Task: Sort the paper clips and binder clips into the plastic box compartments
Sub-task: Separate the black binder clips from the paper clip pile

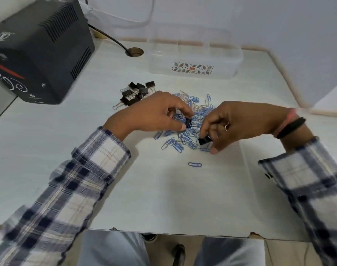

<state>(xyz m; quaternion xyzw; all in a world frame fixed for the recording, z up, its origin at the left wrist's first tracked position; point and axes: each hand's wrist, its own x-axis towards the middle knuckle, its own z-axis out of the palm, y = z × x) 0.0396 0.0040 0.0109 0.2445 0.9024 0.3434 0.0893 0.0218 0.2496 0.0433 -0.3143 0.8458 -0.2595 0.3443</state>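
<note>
A heap of blue paper clips (pixel 190 120) lies mid-table, mostly under my hands. My left hand (pixel 154 114) pinches a black binder clip (pixel 188 122) between thumb and fingers over the heap. My right hand (pixel 238 125) grips another black binder clip (pixel 204 140) at the heap's near right edge. A separate pile of black binder clips (pixel 137 93) sits to the far left of the heap. The clear plastic box (pixel 194 56), with a patterned label, stands at the back; its compartments look empty. One blue paper clip (pixel 195 164) lies alone nearer to me.
A black power unit (pixel 39 48) stands at the back left, its cable running to a round hole (pixel 134 52) in the white table (pixel 163 198). The wall is close behind the box. The table's right edge (pixel 290 79) has a raised trim.
</note>
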